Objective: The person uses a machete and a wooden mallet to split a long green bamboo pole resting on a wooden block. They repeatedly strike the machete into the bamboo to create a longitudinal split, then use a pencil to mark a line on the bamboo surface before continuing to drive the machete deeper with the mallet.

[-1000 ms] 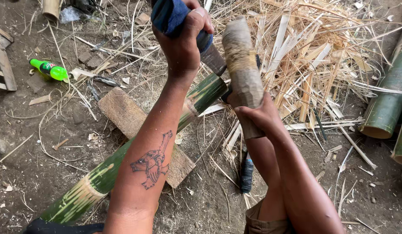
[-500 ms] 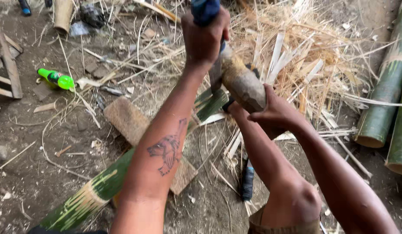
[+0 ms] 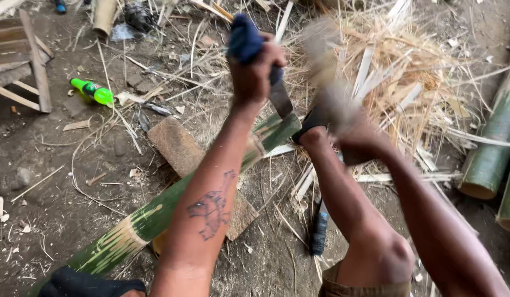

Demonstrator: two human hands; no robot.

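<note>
Bamboo pole (image 3: 156,217), green and long, lies slanted from the lower left toward the middle of the frame, across a flat wood block (image 3: 181,148) on the dirt floor. Our left hand (image 3: 255,71) has its fingers wrapped tight around the blue handle (image 3: 243,38) of a big knife (image 3: 280,99), whose blade sits on the pole's top end. Our right hand (image 3: 356,137) grips a blurry wooden club (image 3: 329,71) just beside it. Dry straw (image 3: 420,71) fills the upper right. A green bottle (image 3: 93,91) lies upper left.

glossy green bamboo pole (image 3: 156,217), rough wooden block (image 3: 181,148), matt metal blade (image 3: 281,99).
</note>
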